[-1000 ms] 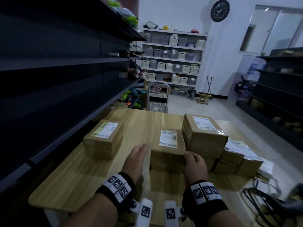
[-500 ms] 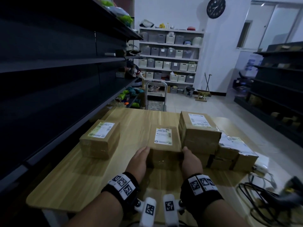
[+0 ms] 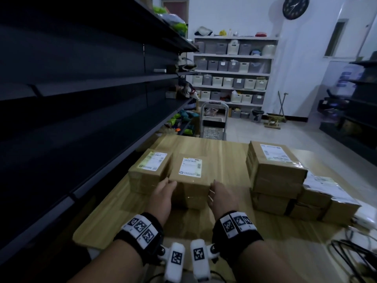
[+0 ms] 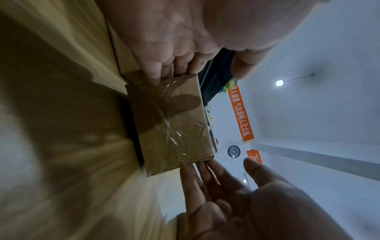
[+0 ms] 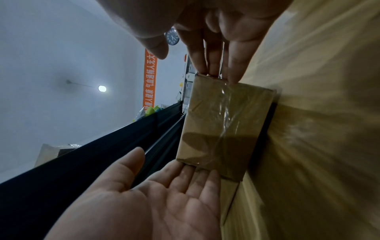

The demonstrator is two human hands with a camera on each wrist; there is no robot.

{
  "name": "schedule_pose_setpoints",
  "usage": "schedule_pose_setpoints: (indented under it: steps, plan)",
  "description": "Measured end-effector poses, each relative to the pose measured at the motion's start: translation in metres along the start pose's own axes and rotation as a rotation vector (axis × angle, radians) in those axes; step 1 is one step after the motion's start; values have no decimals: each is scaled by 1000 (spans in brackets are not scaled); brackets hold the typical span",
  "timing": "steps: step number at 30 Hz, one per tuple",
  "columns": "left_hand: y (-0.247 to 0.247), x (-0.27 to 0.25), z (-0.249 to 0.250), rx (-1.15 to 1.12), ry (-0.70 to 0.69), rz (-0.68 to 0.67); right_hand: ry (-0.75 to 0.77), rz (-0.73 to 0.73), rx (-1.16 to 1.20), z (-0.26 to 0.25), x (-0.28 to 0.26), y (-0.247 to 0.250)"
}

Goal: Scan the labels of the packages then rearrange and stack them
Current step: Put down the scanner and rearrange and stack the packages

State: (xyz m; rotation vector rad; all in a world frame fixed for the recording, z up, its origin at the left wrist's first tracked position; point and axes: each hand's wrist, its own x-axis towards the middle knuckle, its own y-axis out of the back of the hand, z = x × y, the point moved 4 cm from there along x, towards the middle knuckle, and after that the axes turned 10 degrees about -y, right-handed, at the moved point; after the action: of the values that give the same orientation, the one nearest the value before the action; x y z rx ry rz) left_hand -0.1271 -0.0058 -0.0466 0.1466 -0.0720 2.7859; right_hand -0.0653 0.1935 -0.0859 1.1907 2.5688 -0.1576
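A taped cardboard box (image 3: 189, 180) with a white label on top is between my two hands over the wooden table (image 3: 214, 152). My left hand (image 3: 163, 193) presses straight fingers on its left side. My right hand (image 3: 220, 195) presses straight fingers on its right side. Both thumbs stand free in the wrist views, where the box (image 4: 170, 121) (image 5: 224, 126) shows a dark gap beneath it. Another labelled box (image 3: 151, 168) lies right beside it on the left. A stack of two bigger boxes (image 3: 273, 172) stands to the right.
Lower labelled packages (image 3: 322, 197) lie right of the stack. Dark shelving (image 3: 81, 119) runs along the table's left edge. Black cables (image 3: 357, 258) lie at the front right. A trolley (image 3: 213, 123) stands beyond the far edge.
My hands closed on the box's sides next to the right stack, then carried it left across the table until it sits against the left box.
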Motion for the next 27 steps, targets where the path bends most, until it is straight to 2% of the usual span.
schedule_pose_setpoints:
  steps: [3, 6, 8, 10, 14, 17, 20, 27]
  plan:
    - [9, -4, -5, 93, 24, -5, 46, -57, -140, 6, -9, -11]
    - [20, -1, 6, 231, -135, 36, 82, 8, -79, -11, -37, -6]
    - [31, 12, 17, 352, -221, 80, 116, -19, -59, -18, -40, -1]
    - [42, 32, 26, 543, -256, 73, 198, -49, -193, -25, -38, -3]
    - [56, 70, 31, 814, -197, -107, 218, -174, -325, -26, -27, -21]
    - [60, 85, 19, 1058, -176, -254, 201, -159, -355, -23, -21, -29]
    - [67, 91, 8, 1171, -175, -291, 190, -116, -373, -21, -13, -33]
    - [69, 92, 7, 1319, -202, -381, 182, -147, -362, -32, -13, -51]
